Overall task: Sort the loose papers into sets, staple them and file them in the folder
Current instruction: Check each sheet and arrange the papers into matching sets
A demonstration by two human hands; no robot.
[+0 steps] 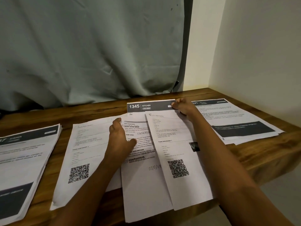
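Loose printed sheets lie fanned over the middle of the wooden desk (104,110). My left hand (120,137) rests with relaxed fingers where a QR-code sheet (84,152) meets a text sheet headed "TASK GOAL" (141,176). My right hand (184,106) pinches the top right corner of the sheet with the dark "1345 KITCHEN" header (146,106), which lies under another QR-code sheet (179,160). No stapler or folder is in view.
A thick stack of papers (24,163) lies at the left edge of the desk. Another stack with a dark header and dark band (241,121) lies at the right, near the wall corner. A grey curtain (91,46) hangs behind the desk.
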